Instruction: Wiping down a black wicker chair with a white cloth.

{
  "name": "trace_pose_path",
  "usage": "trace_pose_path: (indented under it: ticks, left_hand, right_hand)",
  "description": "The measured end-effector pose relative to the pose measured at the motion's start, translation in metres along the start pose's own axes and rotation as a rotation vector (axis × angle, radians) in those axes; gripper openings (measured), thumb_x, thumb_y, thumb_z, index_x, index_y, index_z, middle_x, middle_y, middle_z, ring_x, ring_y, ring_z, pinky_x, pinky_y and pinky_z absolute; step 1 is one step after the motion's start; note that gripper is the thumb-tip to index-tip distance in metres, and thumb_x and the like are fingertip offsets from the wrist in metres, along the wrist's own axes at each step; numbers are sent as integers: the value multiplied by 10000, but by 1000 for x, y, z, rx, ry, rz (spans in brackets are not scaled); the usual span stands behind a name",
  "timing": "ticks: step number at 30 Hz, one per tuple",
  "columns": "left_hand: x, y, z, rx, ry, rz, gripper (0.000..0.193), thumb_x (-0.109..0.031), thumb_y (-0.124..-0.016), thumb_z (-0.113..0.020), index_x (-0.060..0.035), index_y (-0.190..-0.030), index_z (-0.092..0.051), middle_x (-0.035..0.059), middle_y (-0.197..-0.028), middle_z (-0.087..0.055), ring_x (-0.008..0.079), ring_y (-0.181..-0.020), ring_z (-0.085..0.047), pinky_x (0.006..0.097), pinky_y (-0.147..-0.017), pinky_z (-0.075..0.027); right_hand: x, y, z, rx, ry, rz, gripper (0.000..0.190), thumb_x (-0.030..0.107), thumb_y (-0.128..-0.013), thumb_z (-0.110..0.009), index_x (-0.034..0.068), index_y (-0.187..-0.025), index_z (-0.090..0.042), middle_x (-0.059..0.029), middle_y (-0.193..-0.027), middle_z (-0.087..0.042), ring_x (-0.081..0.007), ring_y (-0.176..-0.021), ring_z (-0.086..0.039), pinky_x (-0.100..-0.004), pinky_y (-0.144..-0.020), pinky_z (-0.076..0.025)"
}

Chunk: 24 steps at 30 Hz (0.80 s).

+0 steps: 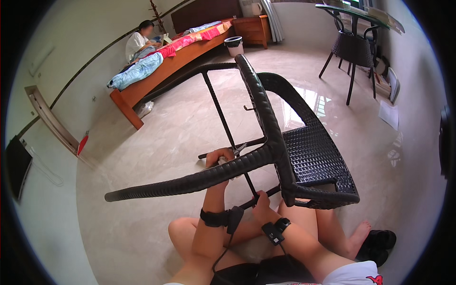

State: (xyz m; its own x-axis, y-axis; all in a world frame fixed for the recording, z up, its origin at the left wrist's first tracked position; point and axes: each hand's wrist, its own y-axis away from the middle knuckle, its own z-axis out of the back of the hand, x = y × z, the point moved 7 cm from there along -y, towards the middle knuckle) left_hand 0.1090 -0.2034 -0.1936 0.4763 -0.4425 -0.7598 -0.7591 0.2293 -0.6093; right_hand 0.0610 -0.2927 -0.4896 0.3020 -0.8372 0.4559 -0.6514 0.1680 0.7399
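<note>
A black woven-rattan chair [313,156] lies tipped over on the tiled floor in front of me, its legs pointing left. Behind a wrapped leg, my left hand [219,158] is closed around a metal hand tool [239,149], perhaps pliers or a wrench; the leg covers part of it. The tool's end meets the thin crossbar [221,110] of the frame. Nearer my body, my right hand [262,203] grips the lower end of that crossbar where it meets another bar. A small bent metal hook [248,108] sticks out of the chair frame. Both wrists wear black straps with cabled boxes.
A person [137,44] sits beyond a wooden bed [185,51]. A waste bin [235,48], a bedside cabinet [251,30] and a glass-topped table [352,15] with a chair [352,48] stand farther off. Paper [388,114] lies at right; black footwear [377,247] is by my foot.
</note>
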Motion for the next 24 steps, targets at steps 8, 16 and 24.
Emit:
trace_pose_path:
  ticks: [8, 16, 24]
  left_hand:
    - [-54, 23, -47, 34, -477, -292, 496, -413, -815, -391, -35, -496, -430, 58, -474, -406, 152, -469, -374, 272, -441, -266]
    - [-69, 68, -83, 106, -386, -240, 463, -375, -789, -383, -59, -467, -487, 56, -481, -458, 220, -451, -433, 320, -447, -301]
    - [-71, 96, -124, 296, -590, -326, 294, -279, -748, -386, -136, -554, -554, 17, -552, -485, 199, -511, -468, 315, -502, -314]
  right_hand:
    - [4, 9, 3, 47, -4, 35, 188, 223, -738, -545, 35, -742, -547, -44, -593, -490, -156, -532, -473, -267, -492, -368]
    - [16, 46, 6, 227, 149, 79, 250, 270, -751, -545, 23, -782, -540, -47, -601, -477, -151, -560, -468, -268, -515, -372]
    - [135, 193, 0, 375, 1258, 627, 313, 318, -763, -545, 10, -822, -533, -51, -610, -463, -146, -588, -463, -269, -538, -376]
